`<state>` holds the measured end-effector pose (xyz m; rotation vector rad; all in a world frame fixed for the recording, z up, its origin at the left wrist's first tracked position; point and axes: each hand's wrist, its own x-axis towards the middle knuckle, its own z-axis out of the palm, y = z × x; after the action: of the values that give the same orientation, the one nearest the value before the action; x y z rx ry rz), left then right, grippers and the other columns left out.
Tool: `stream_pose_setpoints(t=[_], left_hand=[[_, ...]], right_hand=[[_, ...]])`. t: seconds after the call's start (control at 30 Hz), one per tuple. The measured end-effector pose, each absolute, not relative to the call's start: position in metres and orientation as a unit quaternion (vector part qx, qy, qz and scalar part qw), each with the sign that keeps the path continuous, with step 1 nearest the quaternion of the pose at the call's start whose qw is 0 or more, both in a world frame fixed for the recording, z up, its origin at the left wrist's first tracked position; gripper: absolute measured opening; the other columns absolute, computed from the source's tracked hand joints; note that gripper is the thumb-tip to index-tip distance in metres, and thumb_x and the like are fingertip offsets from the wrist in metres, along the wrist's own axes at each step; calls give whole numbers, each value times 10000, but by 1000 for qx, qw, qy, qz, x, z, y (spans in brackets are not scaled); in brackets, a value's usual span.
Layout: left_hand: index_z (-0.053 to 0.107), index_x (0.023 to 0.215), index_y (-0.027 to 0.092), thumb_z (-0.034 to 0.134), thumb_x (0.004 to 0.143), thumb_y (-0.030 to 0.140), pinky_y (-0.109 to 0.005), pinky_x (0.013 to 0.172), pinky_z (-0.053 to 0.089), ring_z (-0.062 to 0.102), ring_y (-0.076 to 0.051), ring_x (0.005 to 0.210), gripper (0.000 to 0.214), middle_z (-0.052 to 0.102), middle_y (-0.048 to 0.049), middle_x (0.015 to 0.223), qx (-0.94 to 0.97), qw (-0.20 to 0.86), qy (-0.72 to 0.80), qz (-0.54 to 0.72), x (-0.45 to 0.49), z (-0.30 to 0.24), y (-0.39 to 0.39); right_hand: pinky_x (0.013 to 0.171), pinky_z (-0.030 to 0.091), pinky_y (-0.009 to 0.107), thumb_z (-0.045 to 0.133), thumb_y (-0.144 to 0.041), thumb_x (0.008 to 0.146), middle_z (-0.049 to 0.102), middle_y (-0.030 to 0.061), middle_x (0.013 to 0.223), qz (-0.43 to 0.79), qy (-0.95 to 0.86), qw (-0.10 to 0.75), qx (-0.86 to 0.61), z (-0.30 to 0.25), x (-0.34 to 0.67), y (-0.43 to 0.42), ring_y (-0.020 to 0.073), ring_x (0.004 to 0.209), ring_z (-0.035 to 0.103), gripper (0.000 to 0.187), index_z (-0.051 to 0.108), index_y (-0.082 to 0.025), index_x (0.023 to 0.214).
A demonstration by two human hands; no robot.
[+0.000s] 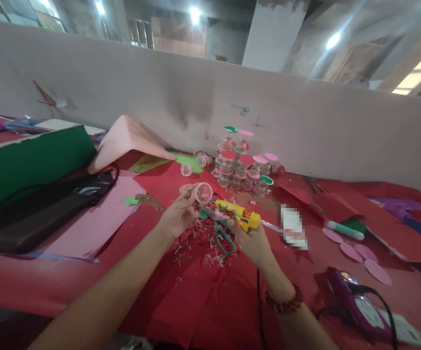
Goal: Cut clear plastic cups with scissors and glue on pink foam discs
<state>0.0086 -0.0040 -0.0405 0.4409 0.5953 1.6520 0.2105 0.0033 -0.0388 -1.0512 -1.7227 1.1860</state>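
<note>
Many small clear cups topped with pink, red and green paper discs (pixel 247 165) stand stacked at the far edge of the red-covered table (pixel 181 301), against the pale wall, in the head view. One loose cup (pixel 186 169) lies left of that stack. Grey-handled scissors (pixel 222 234) rest among paper shavings between the two hands. A black bag (pixel 43 209) and a green sheet (pixel 24 165) lie far left; pink discs (pixel 363 255), a white-and-green glue stick (pixel 343 231) and a purple device (pixel 352 296) lie right.

The left hand (pixel 177 214) pinches a clear plastic cup (pixel 202 193) in its fingertips, mouth tipped toward the camera, just above the table. The right hand (pixel 254 243), a beaded bracelet (pixel 285 301) on its wrist, is wrapped around a yellow glue gun (pixel 237 214), whose nozzle end sits just beside the cup.
</note>
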Motion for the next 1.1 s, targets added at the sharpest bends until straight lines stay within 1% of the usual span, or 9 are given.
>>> stream_pose_setpoints(t=[0.1,0.23,0.33,0.47,0.6,0.73,0.9,1.0,1.1], left_hand=[[648,988,238,634,764,104,-217,692,474,599,-94,809,261,654,10,1008,184,617,268,717,10,-37,-6],[645,966,231,646,752,111,-219,688,466,589,-94,798,246,651,18,965,186,613,275,717,11,-35,-6],[642,973,233,671,735,131,-224,680,462,584,-99,792,261,649,21,936,198,612,278,713,11,-35,-6],[642,979,237,688,724,154,-230,646,451,572,-99,748,272,648,24,900,199,611,290,709,11,-35,-7],[648,965,230,679,730,142,-223,614,435,561,-94,712,252,648,26,893,193,612,292,709,12,-33,-8],[650,962,222,672,735,135,-215,600,427,544,-83,662,244,640,27,837,185,616,299,705,12,-33,-8],[643,982,221,681,741,174,-226,611,433,546,-94,665,249,637,17,808,202,620,307,693,12,-35,-8],[642,978,217,693,733,185,-223,591,427,546,-93,654,253,638,17,799,204,622,309,690,12,-36,-8],[644,961,212,695,730,173,-214,566,420,547,-88,647,240,633,18,788,203,625,310,687,12,-36,-7]], right_hand=[[437,344,218,588,-540,775,473,-37,478,474,-675,392,-406,-40,210,4,117,473,433,403,646,-163,905],[457,370,229,608,-545,752,519,-19,509,478,-676,395,-398,-40,210,3,137,518,485,378,652,-184,855],[456,374,232,613,-539,748,537,-16,526,477,-676,396,-399,-39,210,2,146,537,501,369,654,-197,880],[445,369,232,615,-523,752,543,-8,542,479,-675,395,-399,-37,210,0,151,548,506,372,651,-193,919],[448,366,229,612,-513,759,531,-13,536,489,-672,393,-394,-37,209,0,145,543,499,360,646,-186,905],[458,366,223,626,-490,753,531,-19,553,498,-676,390,-378,-38,208,-1,135,549,494,337,639,-183,889],[477,379,229,625,-501,748,544,-16,584,496,-669,393,-389,-37,208,-2,142,581,504,361,632,-180,912],[470,366,230,616,-503,755,529,-15,578,508,-671,388,-377,-36,207,-3,143,581,496,347,626,-178,877],[472,360,229,615,-499,757,543,-11,606,507,-671,390,-375,-37,207,-3,140,586,492,346,626,-182,897]])
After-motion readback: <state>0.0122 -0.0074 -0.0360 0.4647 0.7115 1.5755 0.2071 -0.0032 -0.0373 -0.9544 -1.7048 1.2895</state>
